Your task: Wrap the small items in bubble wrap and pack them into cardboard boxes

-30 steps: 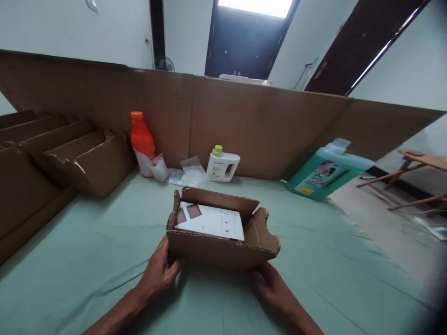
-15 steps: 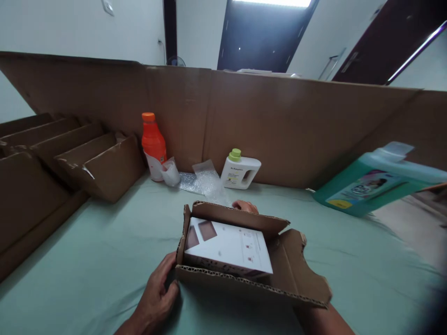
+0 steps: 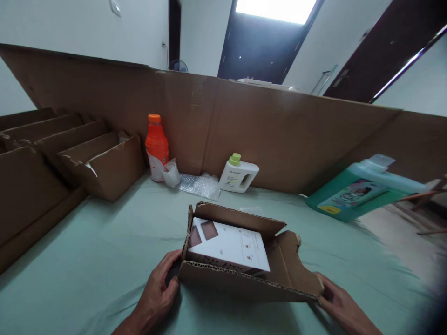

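A small open cardboard box [image 3: 244, 288] rests on the green cloth in front of me. Inside it lies a white carton [image 3: 233, 246] with brown squares and small printed pictures, pushed toward the box's left end. My left hand [image 3: 160, 284] holds the left end, thumb near the front corner and fingertips against the wall. At the opposite end, my right hand [image 3: 335, 298] grips the notched corner, its thumb low in front and its fingers partly hidden behind the cardboard.
Behind stand an orange-capped bottle [image 3: 156, 144], a small white cup-like piece [image 3: 172, 174], bubble wrap [image 3: 200, 185] and a white jug [image 3: 239, 176]. A big green-liquid jug [image 3: 359, 190] tilts at right. Cardboard bins [image 3: 115, 167] line the left; a cardboard wall [image 3: 279, 135] closes the back.
My right hand has come from behind the box to its right end and now grips the corner. The bubble wrap's near part has shifted back, away from the box. My left hand stays put.
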### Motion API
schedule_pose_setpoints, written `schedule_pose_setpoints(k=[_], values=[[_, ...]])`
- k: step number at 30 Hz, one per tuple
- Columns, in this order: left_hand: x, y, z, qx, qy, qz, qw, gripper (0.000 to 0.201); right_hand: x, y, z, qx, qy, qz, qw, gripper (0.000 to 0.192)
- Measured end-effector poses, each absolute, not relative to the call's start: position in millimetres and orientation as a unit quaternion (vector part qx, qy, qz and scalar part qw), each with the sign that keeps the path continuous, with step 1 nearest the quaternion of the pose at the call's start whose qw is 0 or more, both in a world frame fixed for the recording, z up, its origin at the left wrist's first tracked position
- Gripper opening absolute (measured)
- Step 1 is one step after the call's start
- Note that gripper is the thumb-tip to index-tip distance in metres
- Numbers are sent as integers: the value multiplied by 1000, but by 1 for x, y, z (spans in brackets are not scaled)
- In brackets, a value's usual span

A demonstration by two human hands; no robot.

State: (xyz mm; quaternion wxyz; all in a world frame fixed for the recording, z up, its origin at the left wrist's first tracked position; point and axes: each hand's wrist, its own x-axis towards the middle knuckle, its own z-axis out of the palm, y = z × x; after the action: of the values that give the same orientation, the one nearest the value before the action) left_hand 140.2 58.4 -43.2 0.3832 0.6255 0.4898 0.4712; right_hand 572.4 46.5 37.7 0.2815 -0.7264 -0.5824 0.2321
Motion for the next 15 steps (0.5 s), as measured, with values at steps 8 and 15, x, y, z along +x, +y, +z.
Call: schedule_pose_setpoints(k=[8,15], values=[[140,58,-31,585,509,467,424,44,589,37,24,-785,-564,150,206,45],[141,58,-40,593,531,473,378,32,515,179,74,-613,-653,305,325,35]])
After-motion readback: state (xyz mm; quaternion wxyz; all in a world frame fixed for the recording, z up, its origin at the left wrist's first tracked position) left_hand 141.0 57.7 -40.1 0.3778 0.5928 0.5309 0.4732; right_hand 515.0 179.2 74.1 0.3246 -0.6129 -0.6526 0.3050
